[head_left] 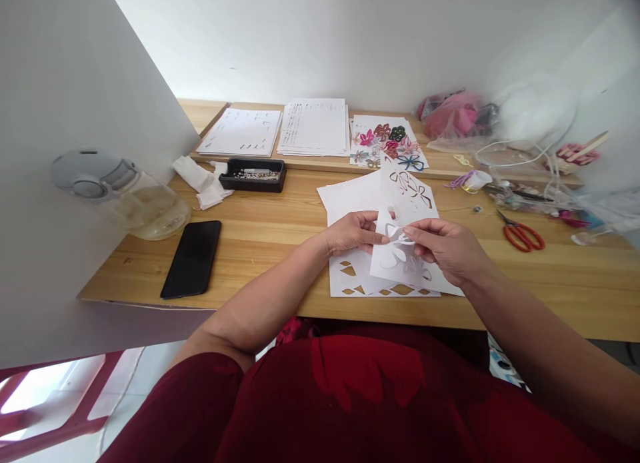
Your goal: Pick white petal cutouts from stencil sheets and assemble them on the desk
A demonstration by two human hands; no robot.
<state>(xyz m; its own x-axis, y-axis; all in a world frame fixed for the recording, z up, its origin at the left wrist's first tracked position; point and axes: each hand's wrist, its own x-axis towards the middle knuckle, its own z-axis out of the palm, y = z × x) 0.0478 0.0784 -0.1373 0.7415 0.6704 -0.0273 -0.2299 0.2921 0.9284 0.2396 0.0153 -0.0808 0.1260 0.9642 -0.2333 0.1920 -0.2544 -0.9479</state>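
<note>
A white sheet with flower-shaped cutouts is held up, tilted, above other white sheets on the wooden table. My left hand grips its left edge between thumb and fingers. At the middle of the sheet, the thumb and fingers of my right hand pinch a white cut paper piece, which is partly hidden by the fingertips. Beneath, the lower sheet has several leaf-shaped holes along its front edge.
A black phone, a clear jug, tissues and a black bead tray are at left. Red-handled scissors lie at right. Behind are paper stacks, colourful flowers and plastic bags.
</note>
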